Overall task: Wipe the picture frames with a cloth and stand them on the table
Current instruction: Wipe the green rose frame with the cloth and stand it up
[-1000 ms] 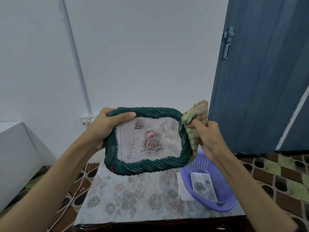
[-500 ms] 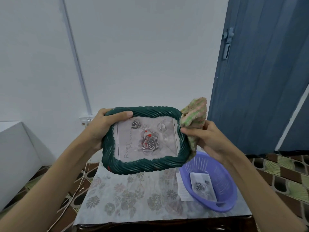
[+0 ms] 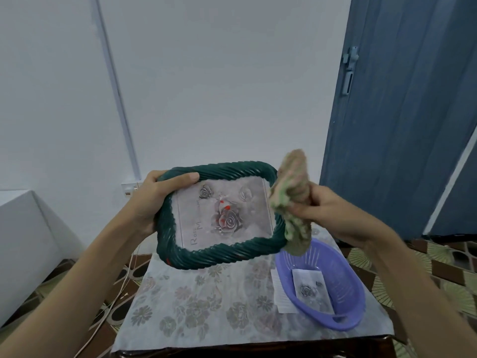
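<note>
A white wall and a blue door (image 3: pixel 402 120) stand behind a small table (image 3: pixel 206 313) under a flowered covering; a lilac basket (image 3: pixel 346 324) sits at its right, a print lying inside. The left hand (image 3: pixel 154 200) grips the green frame's (image 3: pixel 206 257) top-left corner, thumb over the front, holding it tilted in the air above the table; the right hand (image 3: pixel 320 208) clutches the bunched cloth (image 3: pixel 291 197) against the frame's right edge. To wipe well, I judge, keep the left grip firm, press the cloth into the twisted grooves, work round the rim, then across the picture; only then stand it on the table.
</note>
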